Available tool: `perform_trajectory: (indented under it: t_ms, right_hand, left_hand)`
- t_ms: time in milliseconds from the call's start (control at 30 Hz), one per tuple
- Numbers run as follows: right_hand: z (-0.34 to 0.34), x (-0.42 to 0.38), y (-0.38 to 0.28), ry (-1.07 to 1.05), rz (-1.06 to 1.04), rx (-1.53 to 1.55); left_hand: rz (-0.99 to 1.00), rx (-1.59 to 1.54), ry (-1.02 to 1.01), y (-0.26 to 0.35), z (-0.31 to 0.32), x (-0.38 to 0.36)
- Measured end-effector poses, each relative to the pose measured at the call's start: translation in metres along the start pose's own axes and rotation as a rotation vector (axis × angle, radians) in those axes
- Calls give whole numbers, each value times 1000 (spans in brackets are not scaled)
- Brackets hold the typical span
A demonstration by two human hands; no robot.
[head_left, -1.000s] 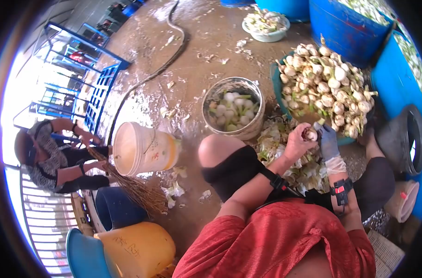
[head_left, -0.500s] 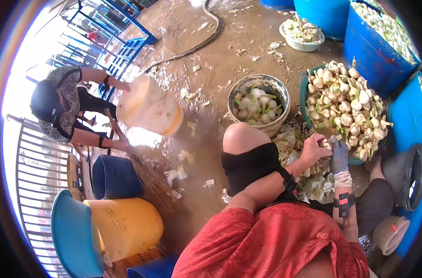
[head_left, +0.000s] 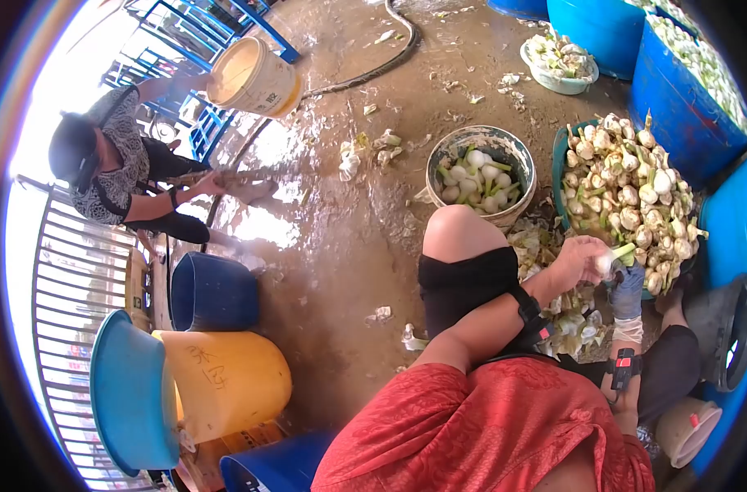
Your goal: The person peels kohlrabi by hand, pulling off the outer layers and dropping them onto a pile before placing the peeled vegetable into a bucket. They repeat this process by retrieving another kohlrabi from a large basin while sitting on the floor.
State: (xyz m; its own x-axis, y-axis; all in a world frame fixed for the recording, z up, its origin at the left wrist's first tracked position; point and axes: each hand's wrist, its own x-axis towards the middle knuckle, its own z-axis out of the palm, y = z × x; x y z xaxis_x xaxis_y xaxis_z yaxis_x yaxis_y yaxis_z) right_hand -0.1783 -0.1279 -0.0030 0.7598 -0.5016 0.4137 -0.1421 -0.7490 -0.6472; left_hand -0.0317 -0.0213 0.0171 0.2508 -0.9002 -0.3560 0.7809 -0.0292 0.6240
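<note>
My left hand [head_left: 581, 259], bare, grips a white garlic bulb [head_left: 605, 263] whose pale green stem points up and right. Close beside it, my right hand [head_left: 626, 293] wears a grey-blue glove with its fingers curled near the stem; whatever is in them is too small to make out. Just beyond both hands, a wide green tub [head_left: 560, 184] is heaped with brownish unpeeled garlic [head_left: 628, 193]. To its left stands a round bucket [head_left: 524, 151] holding several white peeled bulbs [head_left: 482, 180]. Loose peelings [head_left: 574, 320] lie below my hands.
At the left, another person [head_left: 115, 160] holds a white bucket [head_left: 267, 82] and a twig broom [head_left: 238, 184]. Blue barrels [head_left: 677, 107] and a bowl of peelings [head_left: 582, 82] stand at upper right. A hose [head_left: 390, 61] crosses the wet floor; yellow [head_left: 234, 381] and blue tubs [head_left: 217, 291] are lower left.
The bulb in my left hand now shows white with its green stem exposed. The other person's bucket has swung up and away, and the broom has shifted upward. The whole view has shifted slightly.
</note>
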Motion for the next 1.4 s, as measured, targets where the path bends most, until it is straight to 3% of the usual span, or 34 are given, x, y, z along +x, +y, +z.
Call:
perform_trajectory:
  t_ms: [67,133,200,233,267,300,367,400,433,500,533,600,633,700,733,800,833,900,933,1000,1033,1067,1100,1133,1167,1300,1367,1400]
  right_hand:
    - [0,-2,-2,12,-87,-87]
    - [8,-2,-5,123,323,480]
    - [19,-9,7,128,307,388]
    - [27,-16,18,126,297,294]
    - [35,-18,24,106,343,545]
    - [37,-23,29,108,345,545]
    - [34,-22,8,164,167,200]
    - [36,-30,25,146,116,21]
    - [31,-27,19,148,120,19]
    - [21,-20,3,-37,528,476]
    - [22,-27,18,-34,532,474]
    - [25,-39,46,-81,-49,-190]
    - [27,-43,48,-81,-47,-191]
    - [24,-32,21,100,241,126]
    - [26,-32,24,103,241,126]
    - [33,-30,21,297,470,690]
    - [31,-30,18,299,474,692]
    - [26,-21,9,277,583,898]
    - [28,-15,8,280,584,898]
    - [25,-7,10,265,736,693]
    - [22,-6,2,315,662,742]
    - [40,-30,61,201,405,445]
    - [27,-19,24,240,619,522]
    - [27,-24,23,236,544,273]
    - [31,-27,34,210,549,52]
    - [39,-53,57,286,788,249]
    - [21,-48,32,-343,522,114]
    - [15,-45,18,-333,534,117]
  left_hand:
    - [-18,-89,-128,-5,-6,5]
    - [5,-40,-72,-9,-6,8]
    - [28,2,-15,-15,-5,9]
    - [122,291,72,-16,1,5]
    - [214,579,160,-18,5,2]
    - [212,580,159,-25,0,7]
    - [602,1014,215,-30,-5,12]
    - [568,1020,243,-33,-8,14]
    - [565,1020,238,-34,-10,17]
    - [417,744,151,-38,-17,25]
    - [413,744,148,-26,-13,19]
    - [-94,187,-238,-2,-13,6]
    - [-96,186,-238,-3,-14,7]
    - [-176,132,-196,-4,-14,11]
    - [-177,133,-198,-9,-10,13]
    - [300,575,152,-26,-1,18]
    - [295,577,152,-33,-3,23]
    - [497,781,230,-42,-11,32]
    - [495,782,228,-42,-16,35]
    - [370,452,102,-40,-15,34]
    - [366,534,71,-30,-5,22]
    - [268,440,23,-19,4,11]
    - [171,299,-67,-17,2,6]
    - [121,278,-100,-24,-5,13]
    - [74,51,-250,-25,-12,17]
    - [-24,-41,-342,-11,-6,4]
    - [-15,18,-276,-12,-2,1]
    - [-29,23,-281,-15,-5,2]
